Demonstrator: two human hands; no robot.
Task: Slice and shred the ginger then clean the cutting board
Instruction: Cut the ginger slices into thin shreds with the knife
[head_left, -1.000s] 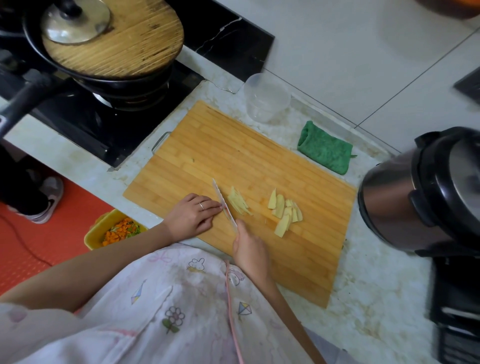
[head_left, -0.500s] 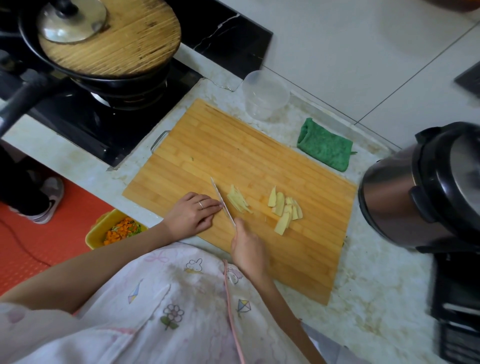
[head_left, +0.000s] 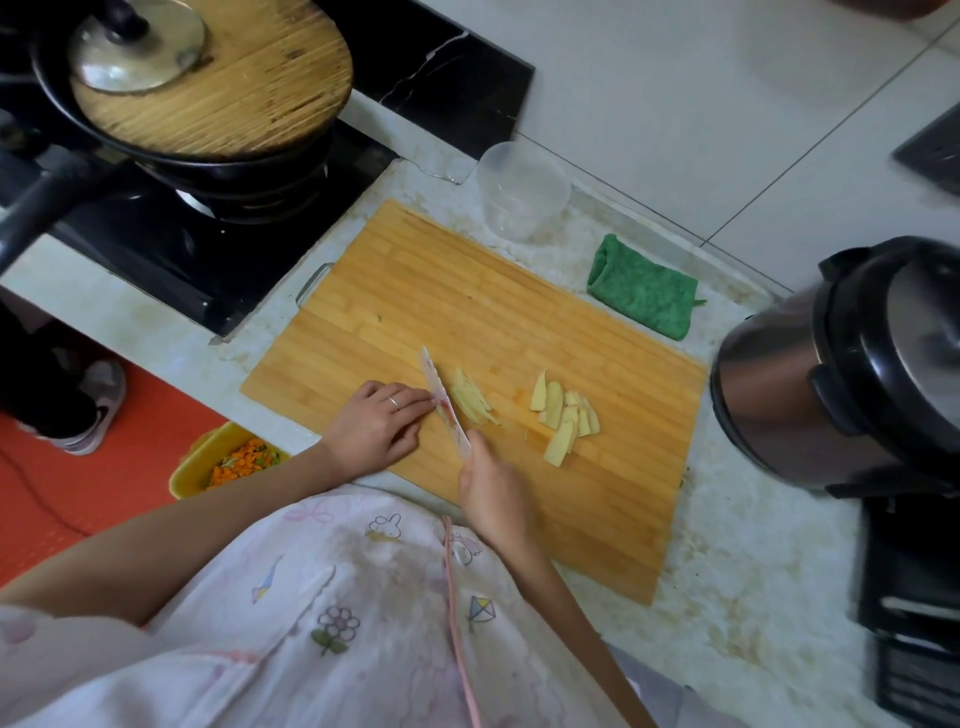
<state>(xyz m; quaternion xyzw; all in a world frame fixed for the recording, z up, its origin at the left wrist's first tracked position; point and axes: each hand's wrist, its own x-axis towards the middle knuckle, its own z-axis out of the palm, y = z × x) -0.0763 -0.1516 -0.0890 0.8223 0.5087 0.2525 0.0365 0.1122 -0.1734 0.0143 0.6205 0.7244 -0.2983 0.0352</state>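
Observation:
On the bamboo cutting board (head_left: 493, 312) my right hand (head_left: 493, 491) grips the handle of a white knife (head_left: 441, 397), whose blade points away from me. My left hand (head_left: 376, 426) rests flat on the board, its fingertips against the blade's left side; whatever lies under them is hidden. Just right of the blade is a small pile of thin ginger shreds (head_left: 471, 397). Several wider ginger slices (head_left: 563, 415) lie fanned further right.
A folded green cloth (head_left: 644, 293) and a clear plastic cup (head_left: 522, 195) sit behind the board. A steel pressure cooker (head_left: 841, 374) stands at the right, a lidded wok (head_left: 208, 88) on the stove at the left. A yellow tub of chopped vegetables (head_left: 234, 460) is below the counter edge.
The knife blade has shifted only slightly beside the shreds. Both hands stay in the same places on the board.

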